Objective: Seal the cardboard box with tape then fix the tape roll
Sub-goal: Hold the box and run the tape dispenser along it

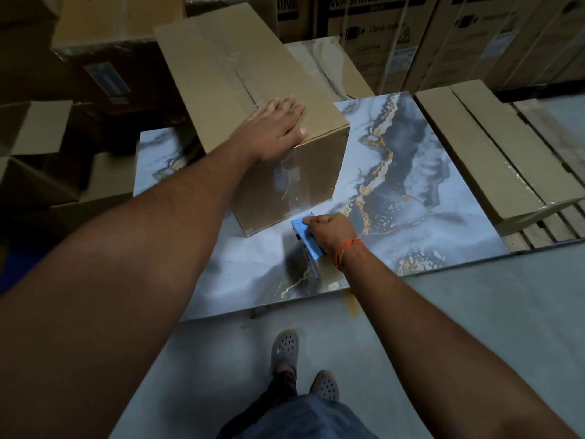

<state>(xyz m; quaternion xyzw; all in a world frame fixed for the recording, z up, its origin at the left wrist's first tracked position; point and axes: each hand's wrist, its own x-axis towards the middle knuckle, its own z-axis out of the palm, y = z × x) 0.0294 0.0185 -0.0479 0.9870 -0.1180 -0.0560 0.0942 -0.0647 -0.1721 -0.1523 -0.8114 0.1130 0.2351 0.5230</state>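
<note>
A closed cardboard box [221, 74] stands on a marble-patterned slab [411, 185]. Clear tape runs along its top seam and down its near side face. My left hand [272, 128] lies flat, fingers spread, on the box's top near its front corner. My right hand [332, 232], with an orange thread at the wrist, grips a blue tape dispenser [305, 237] low at the foot of the box's near side, close above the slab. A strip of clear tape stretches from the dispenser up the box face. The tape roll itself is hidden by my hand.
Flat brown cartons [481, 153] lie to the right of the slab on a pallet. Open and stacked boxes [38, 147] crowd the left, large printed cartons [411, 33] line the back. Grey floor and my sandalled feet [285, 346] are below.
</note>
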